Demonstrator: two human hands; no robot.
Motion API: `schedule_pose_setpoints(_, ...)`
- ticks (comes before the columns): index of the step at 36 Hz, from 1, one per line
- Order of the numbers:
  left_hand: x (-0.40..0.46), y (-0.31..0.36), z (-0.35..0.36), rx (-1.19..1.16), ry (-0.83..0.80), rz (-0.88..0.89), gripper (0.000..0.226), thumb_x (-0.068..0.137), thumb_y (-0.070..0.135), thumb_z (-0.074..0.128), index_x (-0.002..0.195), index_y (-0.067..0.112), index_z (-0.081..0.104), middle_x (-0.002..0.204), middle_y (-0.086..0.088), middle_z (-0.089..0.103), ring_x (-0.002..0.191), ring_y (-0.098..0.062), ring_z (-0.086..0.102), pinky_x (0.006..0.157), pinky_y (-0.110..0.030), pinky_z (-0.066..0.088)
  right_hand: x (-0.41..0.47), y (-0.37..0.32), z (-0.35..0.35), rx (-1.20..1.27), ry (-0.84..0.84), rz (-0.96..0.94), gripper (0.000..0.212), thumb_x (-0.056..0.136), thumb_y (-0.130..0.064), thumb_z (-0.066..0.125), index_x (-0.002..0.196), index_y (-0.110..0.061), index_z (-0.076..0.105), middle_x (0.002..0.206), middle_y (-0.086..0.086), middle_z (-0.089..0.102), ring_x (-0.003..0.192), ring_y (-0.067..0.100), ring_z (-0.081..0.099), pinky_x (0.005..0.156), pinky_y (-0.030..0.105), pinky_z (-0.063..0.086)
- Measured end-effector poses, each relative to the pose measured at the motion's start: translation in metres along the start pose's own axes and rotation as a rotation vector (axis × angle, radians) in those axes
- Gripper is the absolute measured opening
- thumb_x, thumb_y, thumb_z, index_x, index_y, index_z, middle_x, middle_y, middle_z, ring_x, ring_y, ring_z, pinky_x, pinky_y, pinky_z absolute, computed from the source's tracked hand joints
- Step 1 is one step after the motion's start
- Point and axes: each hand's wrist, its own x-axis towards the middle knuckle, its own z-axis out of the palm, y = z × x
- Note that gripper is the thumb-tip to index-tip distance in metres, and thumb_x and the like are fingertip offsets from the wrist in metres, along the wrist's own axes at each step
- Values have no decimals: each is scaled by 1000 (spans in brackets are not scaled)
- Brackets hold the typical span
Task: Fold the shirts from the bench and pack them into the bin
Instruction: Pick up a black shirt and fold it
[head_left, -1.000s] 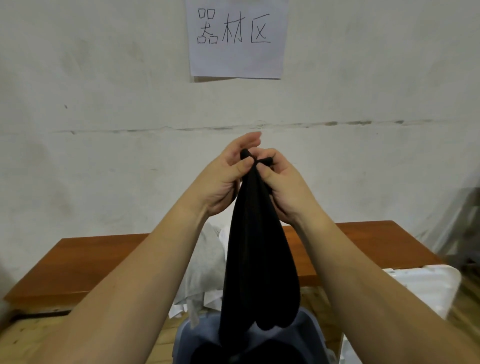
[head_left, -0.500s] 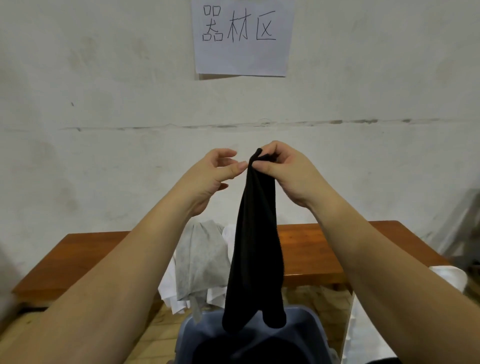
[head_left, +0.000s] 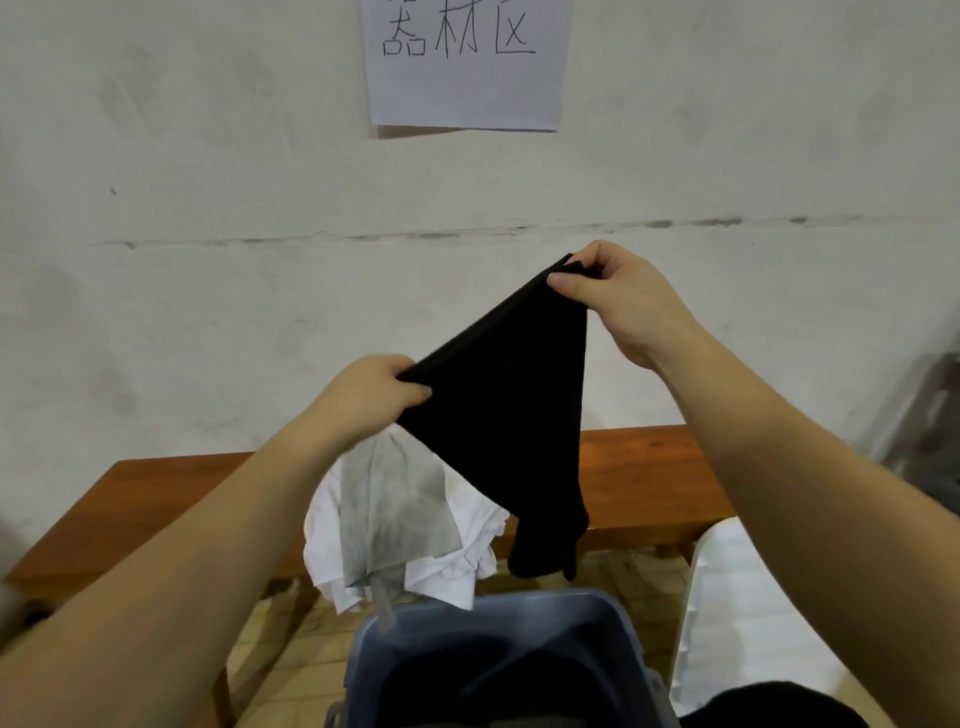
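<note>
Both the left hand (head_left: 371, 397) and right hand (head_left: 621, 304) pinch a half-folded black shirt (head_left: 506, 410) above the bin (head_left: 498, 639), while two shirts (head_left: 400, 514) wait on the bench (head_left: 649, 478).

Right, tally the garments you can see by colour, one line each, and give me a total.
Black garment held up by both hands: 1
Grey garment draped over the wooden bench: 1
White garment under the grey one: 1
Total: 3. What lies dark inside the blue plastic bin cannot be counted.
</note>
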Motion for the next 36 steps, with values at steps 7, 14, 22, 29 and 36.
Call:
schedule_pose_setpoints(7, 28, -1, -9, -417, 138, -38, 4, 86, 20, 70, 88, 17, 71, 82, -2, 69, 79, -15, 61, 72, -24, 44, -3, 22, -46, -174, -3, 94, 14, 90, -9, 68, 85, -22, 66, 82, -9, 68, 79, 9, 60, 78, 24, 46)
schedule_pose_setpoints(14, 51, 3, -11, -595, 46, -32, 8, 91, 13, 66, 97, 16, 71, 102, -7, 73, 100, -21, 69, 92, -30, 53, -2, 46, -75, -253, -40, 191, 19, 91, -16, 69, 105, -27, 64, 101, 1, 65, 96, 14, 62, 84, 26, 46)
schedule_pose_setpoints(22, 62, 26, -32, -473, -98, 131, 13, 92, 10, 64, 102, 11, 71, 97, -5, 75, 92, -16, 71, 81, -22, 55, -2, 35, -96, -550, -83, 157, 8, 93, -35, 63, 91, -29, 68, 98, -5, 71, 100, 17, 65, 98, 37, 48)
schedule_pose_setpoints(29, 69, 26, -12, -303, -216, 62, 11, 94, 12, 62, 100, 14, 71, 94, -4, 76, 90, -18, 72, 80, -28, 55, -16, 80, -100, -303, -166, 257, 10, 100, -24, 56, 93, -18, 61, 86, -3, 63, 76, 10, 60, 80, 31, 49)
schedule_pose_setpoints(36, 75, 30, 2, -419, -289, 73, 13, 93, 15, 61, 100, 14, 72, 89, -1, 75, 82, -14, 70, 68, -22, 56, -25, 84, -119, 9, -107, 269, 13, 101, -16, 50, 88, -15, 54, 66, -9, 61, 47, 11, 46, 49, 21, 40)
